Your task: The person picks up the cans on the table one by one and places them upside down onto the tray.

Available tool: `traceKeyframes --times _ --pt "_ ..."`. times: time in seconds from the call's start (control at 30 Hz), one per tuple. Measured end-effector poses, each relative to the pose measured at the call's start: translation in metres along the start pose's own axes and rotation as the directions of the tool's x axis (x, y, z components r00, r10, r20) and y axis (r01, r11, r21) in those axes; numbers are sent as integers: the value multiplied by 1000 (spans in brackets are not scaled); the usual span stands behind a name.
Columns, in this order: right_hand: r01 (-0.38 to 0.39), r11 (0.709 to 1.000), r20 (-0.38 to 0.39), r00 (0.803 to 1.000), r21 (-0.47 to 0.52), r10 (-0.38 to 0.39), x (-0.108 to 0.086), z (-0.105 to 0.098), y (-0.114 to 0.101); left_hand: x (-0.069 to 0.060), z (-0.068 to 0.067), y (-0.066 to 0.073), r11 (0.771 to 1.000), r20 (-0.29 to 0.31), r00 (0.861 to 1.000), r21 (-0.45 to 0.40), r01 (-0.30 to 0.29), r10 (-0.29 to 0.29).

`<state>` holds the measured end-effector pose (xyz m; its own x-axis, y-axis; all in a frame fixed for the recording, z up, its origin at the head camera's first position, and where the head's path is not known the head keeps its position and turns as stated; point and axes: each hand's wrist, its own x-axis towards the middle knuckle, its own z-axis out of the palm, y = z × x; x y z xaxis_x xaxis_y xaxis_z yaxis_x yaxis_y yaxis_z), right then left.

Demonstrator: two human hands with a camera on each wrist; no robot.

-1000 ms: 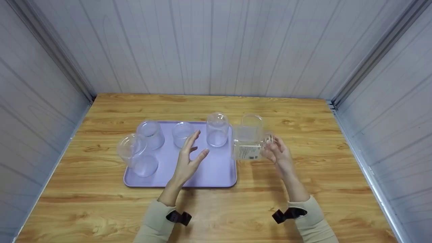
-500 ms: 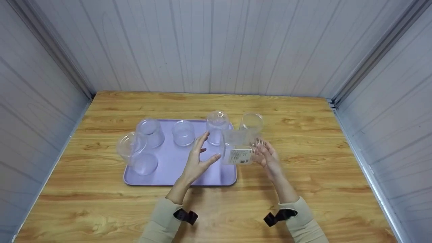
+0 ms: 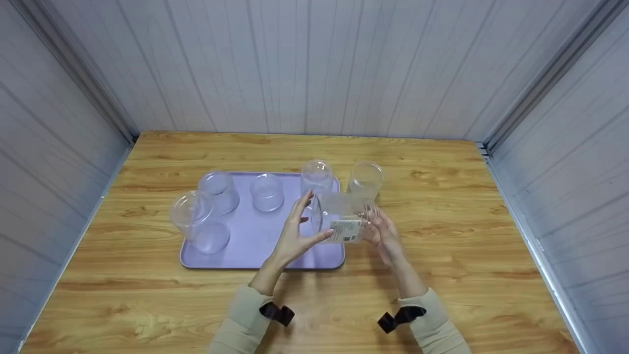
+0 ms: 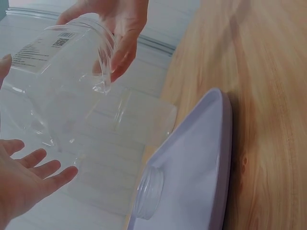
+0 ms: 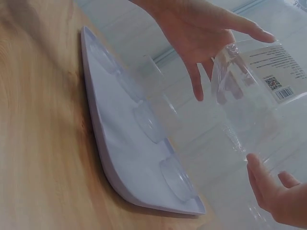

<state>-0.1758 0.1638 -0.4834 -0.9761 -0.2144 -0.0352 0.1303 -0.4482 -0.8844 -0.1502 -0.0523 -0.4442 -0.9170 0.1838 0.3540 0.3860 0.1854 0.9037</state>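
Observation:
A clear plastic jar [image 3: 339, 209] with a printed white label [image 3: 345, 231] lies sideways in the air above the tray's right end. My right hand [image 3: 385, 238] grips it by its rimmed mouth end, seen also in the left wrist view. My left hand [image 3: 291, 240] is at the jar's base end, fingers spread and the thumb overlapping the label's edge. Whether that thumb touches the plastic is unclear. In the left wrist view, the left fingers [image 4: 48, 167] stand apart from the jar. Beneath is a purple tray [image 3: 255, 246].
Several clear jars stand on the tray: front left [image 3: 210, 236], back left [image 3: 221, 194], back middle [image 3: 267, 194] and back right [image 3: 314, 174]. Another clear jar [image 3: 366, 177] stands on the wooden table [image 3: 467, 246] behind my right hand. Pale panels [image 3: 304, 69] enclose the table's back and sides.
My right hand has carried the jar leftward from beside the tray to over its right end. My left hand has moved right to the jar's base.

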Motion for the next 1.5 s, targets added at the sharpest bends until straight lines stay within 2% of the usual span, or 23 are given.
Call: traceKeyframes --times 0.2,0.23,0.37,0.53,0.8,1.0,1.13,1.2,1.33,1.37,1.5 --pt "-3 1000 14 1000 7 3 -1 1 5 1 1 2 1000 16 1000 -1 8 -7" --pt "1 1000 22 1000 8 -1 -1 2 5 1 1 -3 1000 14 1000 8 6 -6" --pt "-8 1000 31 999 15 7 -1 3 8 1 2 -3 1000 13 1000 24 15 -16" --pt "-26 1000 46 999 11 25 0 2 11 -1 1 3 1000 11 1000 22 19 -19" --pt "-25 997 120 993 69 17 1 0 15 -3 2 2 1000 -7 1000 27 -2 2" --pt "-41 998 128 991 44 35 0 0 17 -4 0 3 999 -21 999 41 -24 25" --pt "-4 1000 175 985 -1 4 4 -9 25 -4 -2 1 998 -25 999 54 -34 35" --pt "12 1000 202 979 -20 -8 13 -25 39 -3 -3 -7 997 -26 999 63 -40 42" --pt "-8 999 210 977 -52 19 31 -56 59 -2 -5 -26 993 -24 998 110 -49 52" --pt "-11 998 204 979 -68 25 31 -57 58 -1 -5 -32 991 -23 998 127 -51 55" --pt "29 995 221 975 -91 -8 34 -60 53 -2 -11 -35 984 -14 998 166 -64 67"
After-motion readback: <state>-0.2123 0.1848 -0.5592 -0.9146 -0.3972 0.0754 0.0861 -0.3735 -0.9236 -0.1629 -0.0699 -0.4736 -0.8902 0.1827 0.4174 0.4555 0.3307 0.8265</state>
